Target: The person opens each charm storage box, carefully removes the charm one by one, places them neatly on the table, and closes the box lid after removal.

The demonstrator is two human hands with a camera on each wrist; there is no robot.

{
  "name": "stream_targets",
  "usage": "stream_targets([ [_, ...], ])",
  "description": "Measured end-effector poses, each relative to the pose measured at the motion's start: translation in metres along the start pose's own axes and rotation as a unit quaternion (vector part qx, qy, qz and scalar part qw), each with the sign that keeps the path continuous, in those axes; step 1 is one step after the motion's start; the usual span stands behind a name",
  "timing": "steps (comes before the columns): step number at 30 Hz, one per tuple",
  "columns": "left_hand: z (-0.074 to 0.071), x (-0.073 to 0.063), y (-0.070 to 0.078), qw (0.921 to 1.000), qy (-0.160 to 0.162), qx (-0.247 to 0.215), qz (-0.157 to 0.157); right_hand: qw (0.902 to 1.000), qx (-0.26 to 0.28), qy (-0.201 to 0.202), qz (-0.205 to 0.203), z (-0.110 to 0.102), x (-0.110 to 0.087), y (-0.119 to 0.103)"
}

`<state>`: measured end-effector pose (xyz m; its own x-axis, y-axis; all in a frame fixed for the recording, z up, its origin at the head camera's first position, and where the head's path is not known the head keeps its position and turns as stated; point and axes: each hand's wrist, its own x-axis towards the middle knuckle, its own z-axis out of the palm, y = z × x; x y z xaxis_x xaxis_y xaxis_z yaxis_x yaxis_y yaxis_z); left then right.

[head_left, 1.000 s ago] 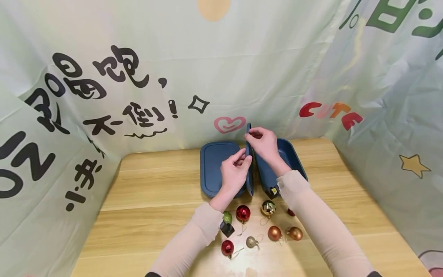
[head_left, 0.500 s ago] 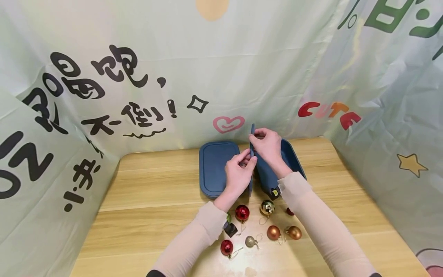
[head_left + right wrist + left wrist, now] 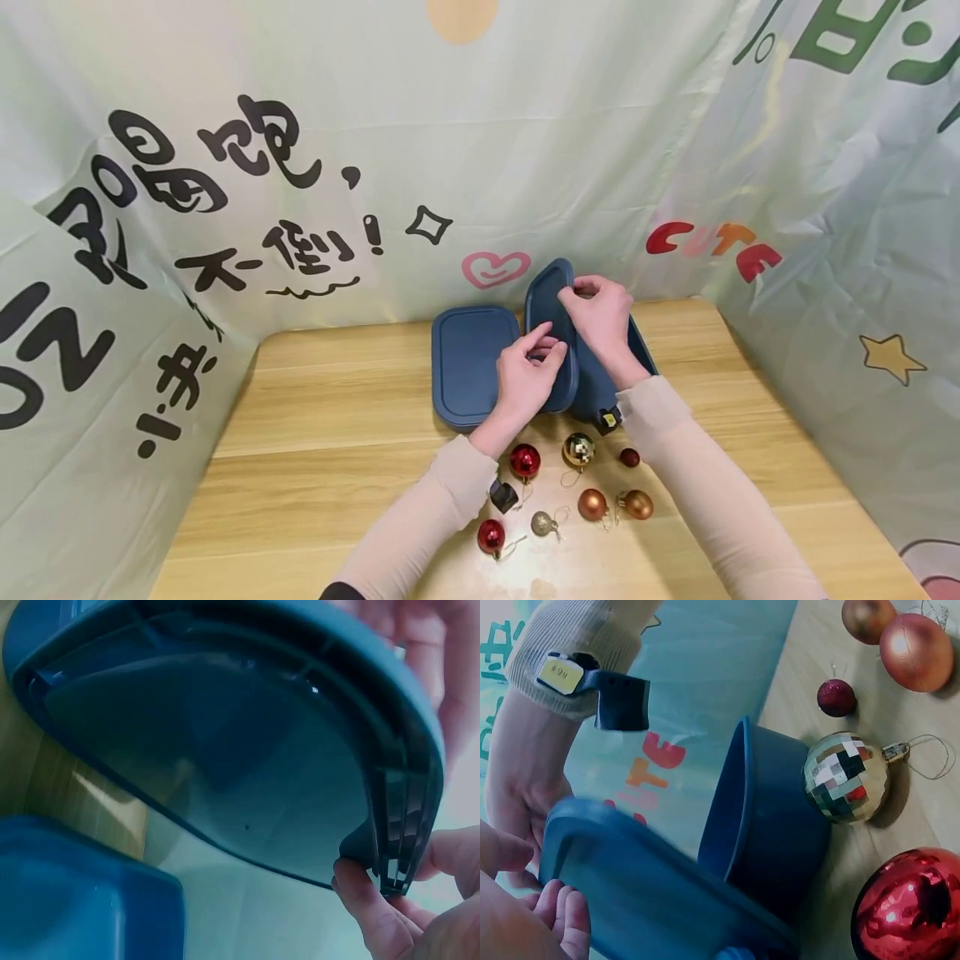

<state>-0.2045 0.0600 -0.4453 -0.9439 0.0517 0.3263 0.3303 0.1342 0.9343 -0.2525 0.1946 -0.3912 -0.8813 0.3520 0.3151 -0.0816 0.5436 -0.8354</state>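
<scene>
My right hand pinches the far edge of a dark blue lid between thumb and fingers. The lid stands tilted, its ribbed underside facing the camera in the right wrist view. Below it sits an open blue food container, partly hidden by the lid and right arm. My left hand is by the lid's outer face, fingers loosely bent with nothing visible between them; whether they touch the lid I cannot tell. Left of the lid, a second blue container has its lid on.
In front of the containers lie a gold mirrored ball, red balls, a small dark red ball, copper balls and a small silver ball. Printed cloth walls the wooden table.
The lid has turned from upright and edge-on to leaning right over the open container. My right hand has moved right with it, and the left hand has come off the lid's edge.
</scene>
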Motion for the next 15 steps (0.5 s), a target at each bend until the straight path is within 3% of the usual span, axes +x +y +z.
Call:
stream_targets([
  [4, -0.003, 0.003, -0.007, 0.9992, -0.011, 0.014, -0.036, 0.9998, 0.001, -0.010, 0.016, -0.012, 0.004, 0.004],
  [10, -0.007, 0.006, -0.018, 0.9897, -0.029, 0.038, -0.135, 0.9984, 0.016, -0.018, 0.051, -0.028, 0.008, 0.016],
  [15, -0.006, 0.010, -0.030, 0.9859, -0.033, 0.046, -0.157, 0.9974, 0.018, -0.011, 0.069, -0.038, 0.012, 0.025],
])
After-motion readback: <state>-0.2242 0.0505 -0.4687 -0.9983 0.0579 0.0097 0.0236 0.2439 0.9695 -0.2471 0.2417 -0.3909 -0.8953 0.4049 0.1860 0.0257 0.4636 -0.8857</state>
